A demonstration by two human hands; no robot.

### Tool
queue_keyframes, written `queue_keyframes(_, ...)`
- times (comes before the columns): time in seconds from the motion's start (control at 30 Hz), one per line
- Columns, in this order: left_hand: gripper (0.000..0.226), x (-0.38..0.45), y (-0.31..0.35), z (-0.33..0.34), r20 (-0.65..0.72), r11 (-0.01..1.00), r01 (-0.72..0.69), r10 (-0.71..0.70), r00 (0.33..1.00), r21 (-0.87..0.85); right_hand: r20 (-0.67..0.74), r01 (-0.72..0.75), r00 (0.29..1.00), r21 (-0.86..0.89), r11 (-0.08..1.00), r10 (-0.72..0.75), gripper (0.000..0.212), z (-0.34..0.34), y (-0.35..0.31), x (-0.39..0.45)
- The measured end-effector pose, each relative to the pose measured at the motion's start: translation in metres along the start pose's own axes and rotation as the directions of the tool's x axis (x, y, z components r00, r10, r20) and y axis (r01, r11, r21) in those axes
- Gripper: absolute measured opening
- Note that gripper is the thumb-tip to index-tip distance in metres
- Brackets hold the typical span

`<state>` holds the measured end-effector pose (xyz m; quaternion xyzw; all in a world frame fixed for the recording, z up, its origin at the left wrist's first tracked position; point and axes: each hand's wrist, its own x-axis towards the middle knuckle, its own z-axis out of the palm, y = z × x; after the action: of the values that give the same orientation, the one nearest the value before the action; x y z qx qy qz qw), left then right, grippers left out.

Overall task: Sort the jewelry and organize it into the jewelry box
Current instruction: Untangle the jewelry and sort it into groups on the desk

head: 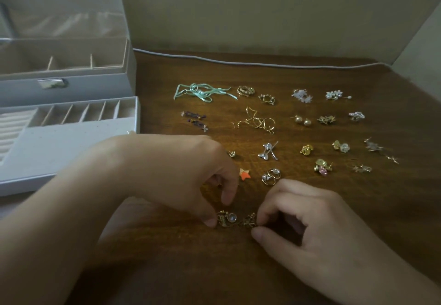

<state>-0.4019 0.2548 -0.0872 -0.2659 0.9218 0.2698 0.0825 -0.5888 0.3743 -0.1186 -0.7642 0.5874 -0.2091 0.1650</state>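
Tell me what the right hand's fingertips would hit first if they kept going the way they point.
The right hand points left; likely the small gold piece at its fingertips, then the gold earring with a clear stone.

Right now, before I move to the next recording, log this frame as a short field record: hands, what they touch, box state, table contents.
left hand: fingertips pinch a gold earring with a clear stone
right hand: thumb and fingers pinch a small gold piece beside it
jewelry box: lid up, lower drawer pulled out, visible compartments look empty
wooden table: earrings laid out in small groups, including a mint ribbon piece and an orange star
progress: nothing visibly in the box yet
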Motion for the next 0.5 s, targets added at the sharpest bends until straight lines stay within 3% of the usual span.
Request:
queue_keyframes(0.1, 0.029, 0.002, -0.003, -0.006, 0.032, 0.988, -0.040, 0.036, 0.999, 0.146, -0.033, 0.022, 0.999, -0.068, 0.997, -0.024, 0.028, 0.004, -0.002, 0.001)
queue_keyframes(0.5, 0.018, 0.003, -0.009, -0.004, 0.049, 0.990, -0.076, 0.070, 0.996, 0.121, -0.050, 0.041, 0.998, 0.070, 0.997, -0.038, 0.005, -0.013, 0.014, -0.007)
